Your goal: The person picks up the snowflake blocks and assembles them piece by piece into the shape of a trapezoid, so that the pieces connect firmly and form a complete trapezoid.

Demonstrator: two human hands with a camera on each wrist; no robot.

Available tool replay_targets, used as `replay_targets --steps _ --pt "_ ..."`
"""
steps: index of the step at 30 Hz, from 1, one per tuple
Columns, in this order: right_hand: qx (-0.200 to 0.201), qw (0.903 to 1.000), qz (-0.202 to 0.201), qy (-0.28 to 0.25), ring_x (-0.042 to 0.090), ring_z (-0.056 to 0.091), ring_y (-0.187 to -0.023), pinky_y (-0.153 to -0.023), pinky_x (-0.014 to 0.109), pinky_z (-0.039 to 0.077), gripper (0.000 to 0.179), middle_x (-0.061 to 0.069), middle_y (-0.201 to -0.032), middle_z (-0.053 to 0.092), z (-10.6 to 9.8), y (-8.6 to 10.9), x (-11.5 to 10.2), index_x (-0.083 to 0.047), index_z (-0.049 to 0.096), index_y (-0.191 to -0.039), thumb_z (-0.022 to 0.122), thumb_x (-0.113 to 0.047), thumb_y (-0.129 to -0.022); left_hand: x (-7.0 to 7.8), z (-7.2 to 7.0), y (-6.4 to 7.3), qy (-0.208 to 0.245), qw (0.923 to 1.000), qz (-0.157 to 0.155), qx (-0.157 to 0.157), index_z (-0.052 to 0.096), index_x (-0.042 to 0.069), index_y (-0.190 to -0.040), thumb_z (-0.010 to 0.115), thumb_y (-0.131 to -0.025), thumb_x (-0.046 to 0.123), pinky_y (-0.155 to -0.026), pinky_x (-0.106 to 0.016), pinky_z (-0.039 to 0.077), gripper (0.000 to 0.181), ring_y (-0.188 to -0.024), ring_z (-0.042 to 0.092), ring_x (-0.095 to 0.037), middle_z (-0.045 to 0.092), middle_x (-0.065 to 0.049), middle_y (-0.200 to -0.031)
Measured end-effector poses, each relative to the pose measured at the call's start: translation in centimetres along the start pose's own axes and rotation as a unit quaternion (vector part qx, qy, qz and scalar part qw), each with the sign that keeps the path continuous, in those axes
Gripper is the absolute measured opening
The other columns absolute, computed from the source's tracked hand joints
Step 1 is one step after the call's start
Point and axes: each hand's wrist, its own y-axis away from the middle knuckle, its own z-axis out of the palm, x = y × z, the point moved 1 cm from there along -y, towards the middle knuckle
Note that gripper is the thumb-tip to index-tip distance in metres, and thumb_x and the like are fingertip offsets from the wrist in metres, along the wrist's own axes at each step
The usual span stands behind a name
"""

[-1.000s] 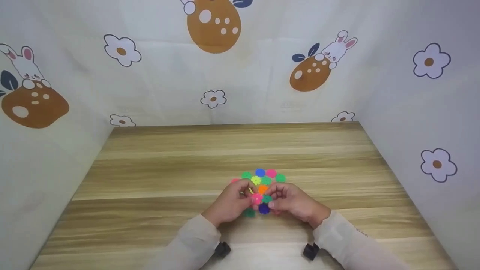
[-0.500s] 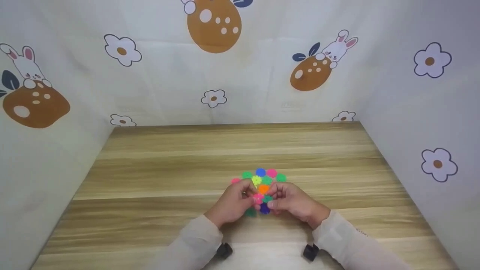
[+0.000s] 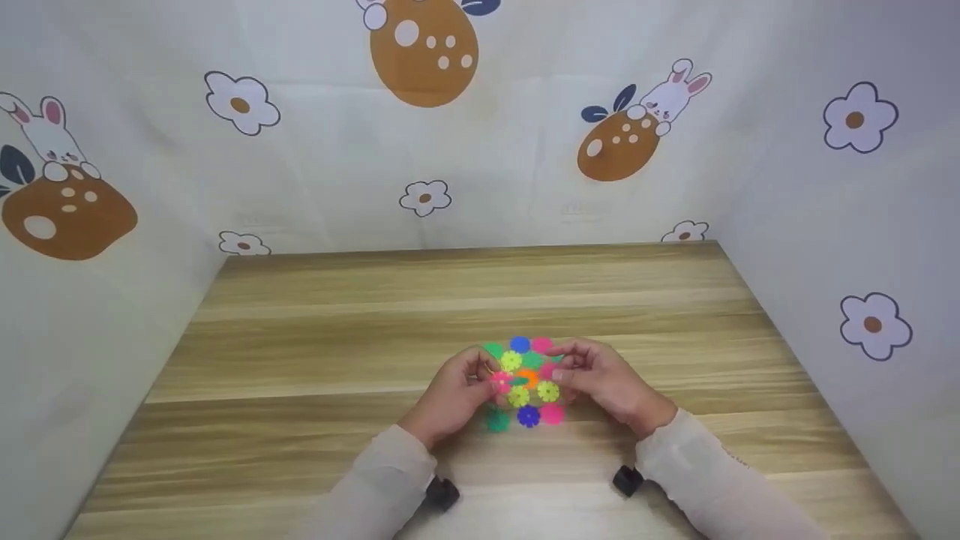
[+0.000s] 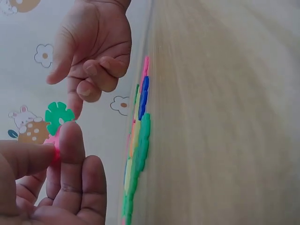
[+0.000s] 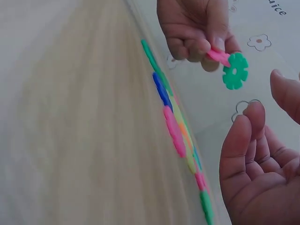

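In the head view my left hand [image 3: 450, 396] pinches a pink flower-shaped plastic disc [image 3: 501, 382] between thumb and fingers. A green notched disc [image 5: 235, 72] is slotted into the pink one, roughly crosswise, and sticks out toward the right. My right hand [image 3: 611, 382] hovers to the right, thumb and fingers parted, touching neither disc. The right wrist view shows nothing between the right fingertips [image 5: 239, 126]. Both joined discs are held above more discs lying on the table, and my fingers cover part of the pink disc.
Several loose flower discs lie clustered beneath the hands, among them a dark blue one [image 3: 529, 416], a yellow one [image 3: 548, 391] and an orange one [image 3: 529, 378]. The wood-grain table [image 3: 315, 337] meets patterned cloth walls [image 3: 330, 150] at its back and sides.
Earlier both hands were together at the pink and green discs. The right hand has let go of the green disc and moved up and right; the left has lifted slightly leftward with both discs.
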Motion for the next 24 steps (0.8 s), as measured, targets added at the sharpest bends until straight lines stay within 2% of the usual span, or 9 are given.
replay_targets --steps 4,8,15,20,24 --pt "0.051 0.9983 0.009 0.024 0.015 0.058 -0.068 -0.066 0.026 0.058 0.044 0.003 -0.091 0.061 -1.6 -0.3 -0.1 0.01 0.059 -0.135 0.073 -0.006 -0.097 -0.4 -0.3 -0.2 0.031 0.9992 -0.018 0.015 0.06 0.0 -0.112 0.06 -0.095 -0.009 -0.082 -0.034 0.06 0.02 -0.08 0.069 -0.017 0.058 -0.005 -0.091" --pt "0.081 0.9943 0.043 0.054 0.015 0.056 -0.065 -0.061 0.025 0.054 0.041 0.004 -0.088 0.061 -2.6 -0.4 0.2 0.006 0.063 -0.132 0.076 -0.01 -0.096 -0.6 -0.4 -0.3 0.034 0.9985 -0.039 0.017 0.06 0.002 -0.114 0.062 -0.096 -0.006 -0.082 -0.033 0.059 0.02 -0.081 0.067 -0.018 0.06 -0.005 -0.092" --pt "0.075 0.9882 0.085 0.103 0.014 0.05 -0.06 -0.056 0.025 0.047 0.041 0.003 -0.083 0.063 -3.3 -0.4 0.5 0.004 0.065 -0.131 0.075 -0.009 -0.094 -1.1 -0.7 -0.4 0.048 0.9964 -0.07 0.009 0.061 0.002 -0.114 0.065 -0.096 -0.003 -0.078 -0.028 0.061 0.02 -0.079 0.065 -0.016 0.064 -0.005 -0.092" --pt "0.068 0.9822 0.106 0.139 0.014 0.049 -0.058 -0.055 0.026 0.047 0.039 0.002 -0.074 0.06 -3.1 -0.2 0.4 0.0 0.07 -0.129 0.075 -0.008 -0.091 -1.2 -0.7 -0.6 0.064 0.9954 -0.072 0.004 0.06 0.002 -0.112 0.066 -0.096 -0.002 -0.077 -0.027 0.061 0.017 -0.078 0.064 -0.014 0.064 -0.004 -0.09" --pt "0.067 0.9792 0.109 0.157 0.014 0.052 -0.059 -0.055 0.026 0.048 0.037 0.002 -0.075 0.062 -3.0 -0.1 0.5 -0.002 0.072 -0.125 0.077 -0.009 -0.09 -1.1 -0.8 -0.5 0.062 0.9957 -0.068 -0.002 0.059 0.002 -0.111 0.065 -0.097 -0.002 -0.078 -0.027 0.06 0.016 -0.079 0.064 -0.015 0.064 -0.004 -0.091"
